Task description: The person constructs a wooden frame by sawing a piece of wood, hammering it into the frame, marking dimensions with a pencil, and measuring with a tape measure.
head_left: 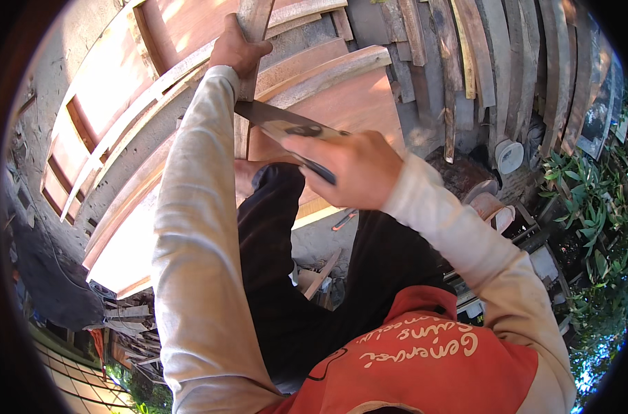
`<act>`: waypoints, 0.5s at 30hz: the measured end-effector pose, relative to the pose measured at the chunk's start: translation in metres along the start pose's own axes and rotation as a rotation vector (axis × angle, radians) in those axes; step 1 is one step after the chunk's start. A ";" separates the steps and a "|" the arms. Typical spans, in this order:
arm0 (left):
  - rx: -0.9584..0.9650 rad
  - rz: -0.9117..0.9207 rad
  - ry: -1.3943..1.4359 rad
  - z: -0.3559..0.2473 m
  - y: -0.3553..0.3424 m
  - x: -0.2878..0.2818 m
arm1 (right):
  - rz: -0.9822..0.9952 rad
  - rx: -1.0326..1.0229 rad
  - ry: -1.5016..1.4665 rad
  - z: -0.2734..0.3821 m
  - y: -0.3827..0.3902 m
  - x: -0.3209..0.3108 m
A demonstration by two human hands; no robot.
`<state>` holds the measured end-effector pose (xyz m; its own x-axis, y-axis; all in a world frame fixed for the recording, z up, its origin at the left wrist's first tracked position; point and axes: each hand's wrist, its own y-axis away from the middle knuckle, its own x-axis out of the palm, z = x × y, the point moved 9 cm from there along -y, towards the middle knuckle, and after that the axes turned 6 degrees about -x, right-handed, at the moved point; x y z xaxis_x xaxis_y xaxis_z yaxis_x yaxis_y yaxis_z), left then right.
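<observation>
My left hand (238,50) is wrapped round a narrow wooden board (256,19) at the top, left of the middle. In my right hand (359,171) is the dark handle of a handsaw (276,119). The saw's blade slants up to the left, and its far end meets the board just below my left wrist. Whether the teeth are in the wood I cannot tell. Below the blade, the board's lower part runs down beside my bent leg in dark trousers (272,214), next to what looks like my bare foot (246,176).
Framed plywood panels (96,90) lie to the left, and another panel (348,110) lies under the saw. Several planks (497,55) lie at the upper right, near a white round container (509,156). An orange utility knife (344,220) rests by my knees. Leafy plants (590,207) edge the right.
</observation>
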<state>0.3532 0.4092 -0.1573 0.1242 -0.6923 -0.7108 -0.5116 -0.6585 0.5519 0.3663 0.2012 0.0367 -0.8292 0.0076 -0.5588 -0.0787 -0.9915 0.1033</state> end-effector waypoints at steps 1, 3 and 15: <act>-0.010 0.012 -0.006 -0.007 -0.001 0.004 | 0.146 0.100 0.055 0.003 -0.023 0.010; -0.041 0.018 0.031 0.001 0.000 -0.013 | 0.294 0.190 0.090 0.006 -0.017 0.014; -0.030 -0.001 -0.019 -0.005 0.007 0.015 | 0.083 0.024 0.055 -0.004 0.008 0.002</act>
<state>0.3563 0.3928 -0.1618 0.1080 -0.6862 -0.7194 -0.4854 -0.6679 0.5642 0.3664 0.1929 0.0337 -0.8021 -0.0819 -0.5916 -0.0250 -0.9851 0.1702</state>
